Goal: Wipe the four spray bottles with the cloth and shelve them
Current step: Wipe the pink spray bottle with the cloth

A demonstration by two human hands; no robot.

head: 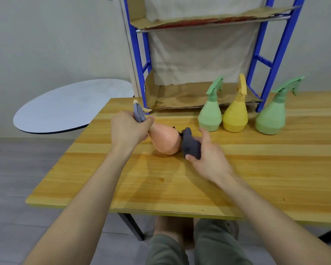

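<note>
My left hand (129, 129) grips the neck and grey trigger head of an orange spray bottle (165, 139), which is tilted on its side just above the wooden table (180, 178). My right hand (208, 155) holds a bunched dark grey cloth (190, 144) pressed against the bottle's base. Three other bottles stand upright at the back right: a green bottle (210, 111), a yellow bottle (236, 113) and a second green bottle (271, 116). Behind them rises a blue metal shelf rack (275, 54) with cardboard-lined shelves (185, 96).
The rack's lower shelf sits at table height with nothing on it; an upper shelf (208, 20) is above. A round grey-white table (69, 106) stands to the left. My knees show below the table's front edge.
</note>
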